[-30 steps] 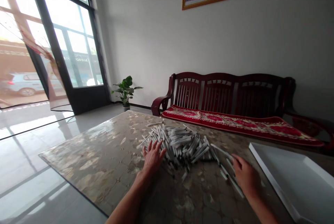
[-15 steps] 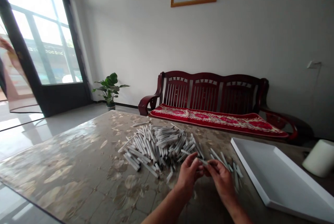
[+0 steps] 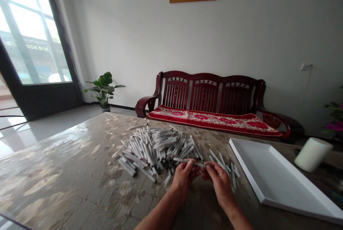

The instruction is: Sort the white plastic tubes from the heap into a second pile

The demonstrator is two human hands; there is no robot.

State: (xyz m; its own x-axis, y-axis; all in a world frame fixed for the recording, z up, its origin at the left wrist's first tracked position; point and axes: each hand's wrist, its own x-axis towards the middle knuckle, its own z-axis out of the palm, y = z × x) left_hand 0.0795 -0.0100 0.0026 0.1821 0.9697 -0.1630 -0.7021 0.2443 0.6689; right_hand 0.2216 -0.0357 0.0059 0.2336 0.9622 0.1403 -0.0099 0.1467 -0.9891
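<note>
Whitish-grey and smooth-looking, the slim, straight, rod-like stick (image 3: pixel 197 164) was in our two hands, just above the near edge of a heap of pale grey and white sticks with dark ends (image 3: pixel 163 147). Its body looked even in width, and the end by our right fingers seemed dark, though it was too small and too covered for us to make out more.

Its long axis ran crosswise in front of us, nearly level, with the pale tip pointing left and slightly away over the heap, and the other end pointing right. Our left hand (image 3: pixel 184 175) pinched it narrowly, thumb on top, near its middle; our right hand (image 3: pixel 218 180) had thumb and fingers drawn close at the dark end. Below lay the brown, flower-patterned tabletop (image 3: pixel 88 187), with a shallow white rectangular tray (image 3: pixel 284 190) to our right.
</note>
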